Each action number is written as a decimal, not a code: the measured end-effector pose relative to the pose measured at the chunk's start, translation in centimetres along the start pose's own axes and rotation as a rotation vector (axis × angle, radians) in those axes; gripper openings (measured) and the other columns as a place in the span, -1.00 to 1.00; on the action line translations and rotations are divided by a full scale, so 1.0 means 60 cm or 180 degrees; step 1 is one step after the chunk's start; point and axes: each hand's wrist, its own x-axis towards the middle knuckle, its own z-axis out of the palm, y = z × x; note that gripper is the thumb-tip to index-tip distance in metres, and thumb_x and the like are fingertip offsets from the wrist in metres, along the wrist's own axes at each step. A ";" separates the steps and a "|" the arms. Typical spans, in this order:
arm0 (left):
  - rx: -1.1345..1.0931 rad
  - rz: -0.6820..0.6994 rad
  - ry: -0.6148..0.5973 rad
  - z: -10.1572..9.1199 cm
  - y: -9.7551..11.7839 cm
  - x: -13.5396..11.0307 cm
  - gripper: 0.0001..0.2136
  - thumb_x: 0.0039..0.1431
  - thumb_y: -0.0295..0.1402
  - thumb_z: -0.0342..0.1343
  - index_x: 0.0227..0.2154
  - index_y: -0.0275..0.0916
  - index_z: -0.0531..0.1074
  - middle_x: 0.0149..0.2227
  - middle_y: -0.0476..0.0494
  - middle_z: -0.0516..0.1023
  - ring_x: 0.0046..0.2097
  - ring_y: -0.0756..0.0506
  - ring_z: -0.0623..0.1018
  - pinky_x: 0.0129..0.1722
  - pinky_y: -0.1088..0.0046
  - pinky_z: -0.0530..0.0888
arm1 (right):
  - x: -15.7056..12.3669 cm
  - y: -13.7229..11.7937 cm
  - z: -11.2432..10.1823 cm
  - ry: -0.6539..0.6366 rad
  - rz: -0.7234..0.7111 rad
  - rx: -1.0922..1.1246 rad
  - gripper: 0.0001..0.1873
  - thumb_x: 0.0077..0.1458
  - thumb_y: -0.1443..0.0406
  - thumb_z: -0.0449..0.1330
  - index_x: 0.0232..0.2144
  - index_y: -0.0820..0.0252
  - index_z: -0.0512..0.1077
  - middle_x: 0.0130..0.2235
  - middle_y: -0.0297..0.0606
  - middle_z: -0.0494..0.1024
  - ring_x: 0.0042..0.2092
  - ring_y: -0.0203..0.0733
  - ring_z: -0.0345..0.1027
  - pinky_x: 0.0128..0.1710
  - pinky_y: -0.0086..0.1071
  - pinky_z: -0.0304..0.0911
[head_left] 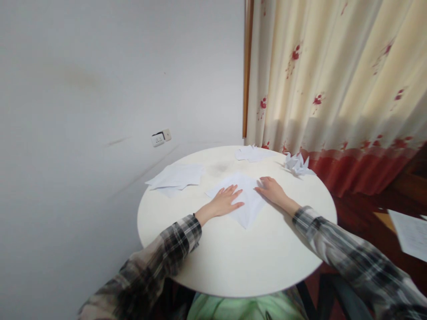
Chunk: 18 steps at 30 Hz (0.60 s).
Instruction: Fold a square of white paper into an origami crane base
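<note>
A white sheet of paper [248, 209] lies flat on the round table, turned so that one corner points toward me. Faint crease lines seem to run across it. My left hand [225, 201] rests on the left part of this sheet, fingers spread and palm down. At the sheet's right edge is my right hand [271, 190], its fingers stretched out and slightly bent, touching the paper or the tabletop beside it; I cannot tell which. Neither hand grips anything.
The round white table [233, 266] stands against the wall. A stack of paper [176, 175] lies at its left, more paper pieces [251, 154] at the back, and several folded paper shapes [296, 164] at the back right. A curtain [327, 89] hangs behind.
</note>
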 end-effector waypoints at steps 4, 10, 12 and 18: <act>-0.0016 -0.0105 0.0035 0.002 0.003 0.000 -0.32 0.12 0.09 -0.39 0.18 -0.28 -0.11 0.24 -0.25 -0.14 0.24 -0.16 -0.07 0.15 0.19 -0.08 | -0.001 -0.001 -0.018 0.0109 0.0797 -0.0028 -0.46 -0.02 0.03 0.06 -0.10 0.32 0.31 -0.15 -0.01 0.42 -0.17 -0.05 0.33 -0.22 -0.30 0.21; -0.0003 -0.0009 0.0125 0.006 0.002 -0.001 -0.33 0.12 0.09 -0.39 0.18 -0.27 -0.08 0.24 -0.23 -0.12 0.25 -0.14 -0.08 0.15 0.21 -0.09 | 0.004 0.010 -0.025 -0.0146 0.1219 0.0392 -0.57 -0.09 -0.02 0.09 -0.38 0.22 0.43 -0.35 -0.14 0.52 -0.31 -0.11 0.38 -0.39 -0.37 0.18; 0.0019 0.0032 0.0145 0.006 0.002 -0.002 -0.34 0.13 0.08 -0.38 0.17 -0.26 -0.08 0.24 -0.24 -0.11 0.25 -0.13 -0.08 0.15 0.23 -0.08 | 0.006 0.014 -0.022 -0.0134 0.1169 0.0490 -0.62 -0.13 0.00 0.12 -0.45 0.21 0.43 -0.40 -0.17 0.52 -0.36 -0.14 0.38 -0.42 -0.39 0.16; 0.0038 0.0015 0.0151 0.005 0.003 -0.003 -0.35 0.13 0.08 -0.38 0.17 -0.25 -0.08 0.24 -0.24 -0.11 0.24 -0.15 -0.06 0.14 0.22 -0.06 | 0.007 0.018 -0.016 0.0173 0.1095 0.0712 -0.63 -0.17 0.03 0.16 -0.47 0.23 0.39 -0.44 -0.17 0.51 -0.42 -0.16 0.36 -0.46 -0.37 0.16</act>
